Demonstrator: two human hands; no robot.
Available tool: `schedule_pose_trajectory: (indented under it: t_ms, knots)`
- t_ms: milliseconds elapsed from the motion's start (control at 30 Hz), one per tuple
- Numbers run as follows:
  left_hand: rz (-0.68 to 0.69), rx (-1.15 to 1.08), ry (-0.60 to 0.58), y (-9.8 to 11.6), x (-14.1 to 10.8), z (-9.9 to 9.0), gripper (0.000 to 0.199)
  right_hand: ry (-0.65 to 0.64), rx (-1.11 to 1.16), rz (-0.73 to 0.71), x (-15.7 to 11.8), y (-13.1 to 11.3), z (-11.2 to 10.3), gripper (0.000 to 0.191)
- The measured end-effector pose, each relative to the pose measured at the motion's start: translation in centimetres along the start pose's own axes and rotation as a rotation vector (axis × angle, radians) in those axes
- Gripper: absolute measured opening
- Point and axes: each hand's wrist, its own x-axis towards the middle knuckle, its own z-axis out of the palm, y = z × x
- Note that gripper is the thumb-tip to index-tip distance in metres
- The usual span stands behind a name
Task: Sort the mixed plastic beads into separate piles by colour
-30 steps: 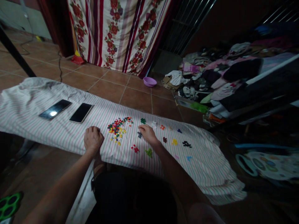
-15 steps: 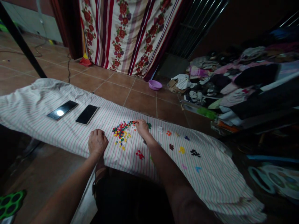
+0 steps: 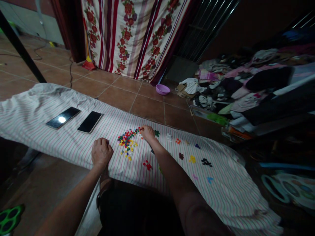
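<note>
A mixed heap of small coloured pieces [image 3: 128, 139] lies on the striped cloth [image 3: 113, 119]. At its right edge, my right hand [image 3: 148, 132] has its fingers pinched together on the cloth; what they hold, if anything, is too small to make out. My left hand [image 3: 101, 151] rests curled on the cloth left of the heap, its fingers bent under. Small single-colour groups lie to the right: green [image 3: 157, 133], white [image 3: 169, 137], orange [image 3: 178, 141], brown [image 3: 181, 156], yellow [image 3: 192, 159], black [image 3: 206, 162], blue [image 3: 209, 180] and red [image 3: 147, 165].
Two phones, one with a bright reflection [image 3: 63, 118] and one dark [image 3: 90, 122], lie on the cloth at the left. Beyond the cloth's far edge a purple basin [image 3: 162, 89] stands on the tiled floor. Clothes [image 3: 228, 78] are piled at the right.
My right hand has shifted very slightly left and stays at the heap's right edge. My left hand has barely moved. The view has shifted a little.
</note>
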Motion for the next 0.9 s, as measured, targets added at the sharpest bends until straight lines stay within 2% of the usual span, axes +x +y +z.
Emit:
schedule_pose_trajectory:
  t_ms: [267, 400, 500, 700, 800, 900]
  knots:
    - [0.008, 0.012, -0.015, 0.0, 0.0, -0.1, 0.015, 0.035, 0.073, -0.011, -0.3, 0.8, -0.3, 0.021]
    - [0.005, 0.014, -0.010, 0.0, 0.0, 0.0, 0.014, -0.013, 0.070, -0.025, -0.3, 1.2, -0.5, 0.017]
    - [0.014, 0.010, -0.003, -0.1, 0.0, 0.1, 0.014, -0.036, 0.054, -0.021, -0.2, 1.0, -0.2, 0.014]
    - [0.022, 0.024, 0.019, -0.2, -0.1, 0.4, 0.014, 0.005, 0.115, 0.003, 0.2, 0.2, 0.3, 0.009]
    - [0.028, 0.028, 0.013, -0.3, -0.1, 0.4, 0.015, 0.050, 0.208, 0.008, 0.1, 0.4, -0.3, 0.010]
    - [0.025, 0.021, 0.009, -0.4, -0.2, 0.4, 0.017, 0.105, 0.276, 0.021, -0.3, 1.9, -2.0, 0.009]
